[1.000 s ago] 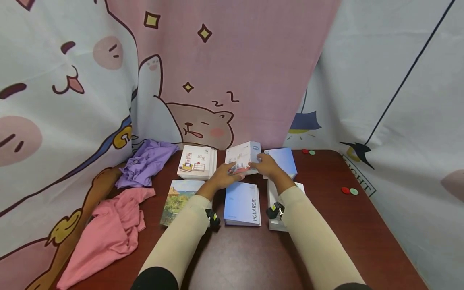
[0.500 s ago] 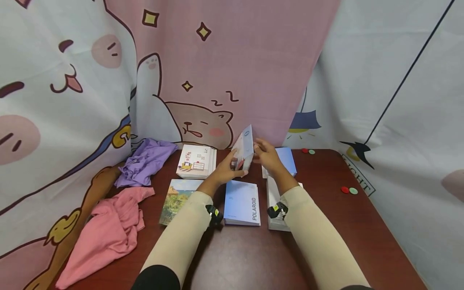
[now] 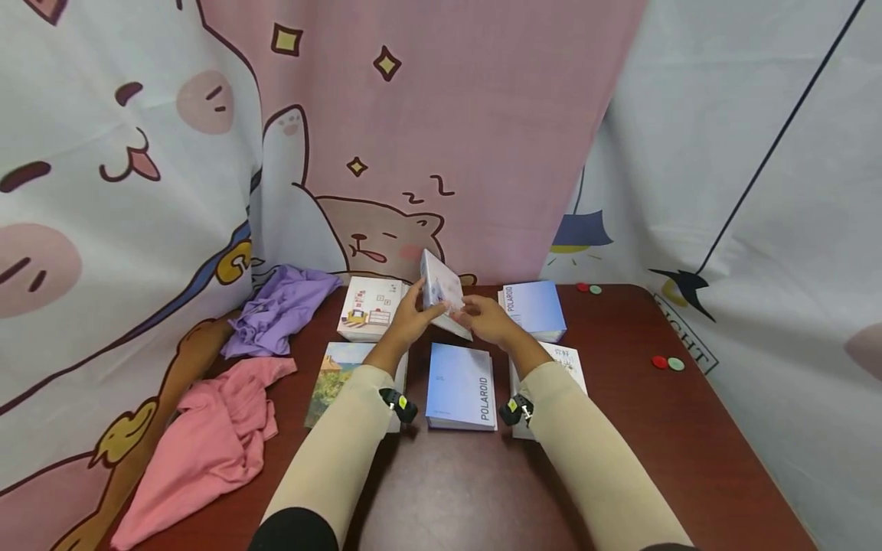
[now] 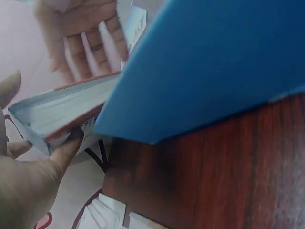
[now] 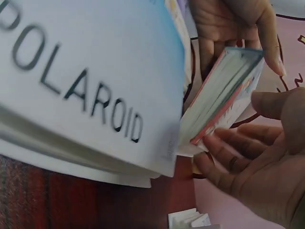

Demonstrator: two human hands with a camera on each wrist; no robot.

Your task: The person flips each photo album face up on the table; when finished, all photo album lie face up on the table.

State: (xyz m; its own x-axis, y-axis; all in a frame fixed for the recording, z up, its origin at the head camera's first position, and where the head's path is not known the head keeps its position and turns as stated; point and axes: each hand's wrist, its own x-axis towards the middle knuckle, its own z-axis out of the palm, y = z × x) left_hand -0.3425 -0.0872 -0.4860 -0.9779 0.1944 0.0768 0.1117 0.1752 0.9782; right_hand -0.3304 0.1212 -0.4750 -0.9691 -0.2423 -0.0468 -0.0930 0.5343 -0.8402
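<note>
Above the back row of albums, my left hand (image 3: pixel 411 315) grips a small photo album (image 3: pixel 443 285) with a pale illustrated cover, held tilted off the table. In the left wrist view, the left thumb and fingers wrap the spine end of the album (image 4: pixel 71 102), whose page edges show between red-edged covers. My right hand (image 3: pixel 491 320) is at the album's right side. Its fingers (image 5: pixel 243 148) are extended along the cover in the right wrist view, close to it or touching. A blue POLAROID album (image 3: pixel 455 386) lies just in front, below both hands.
At left, a white illustrated album (image 3: pixel 372 306) stands behind one with a landscape cover (image 3: pixel 336 375). At right, another blue album (image 3: pixel 537 306) lies behind a white one (image 3: pixel 568 367). Purple cloth (image 3: pixel 279 310) and pink cloth (image 3: pixel 213 428) lie left. Red and green discs (image 3: pixel 659 362) lie right.
The album has been turned from cover-up, through nearly upright, to a lean the other way. Both hands shifted slightly left; the right hand came away from the album, then moved back to its side.
</note>
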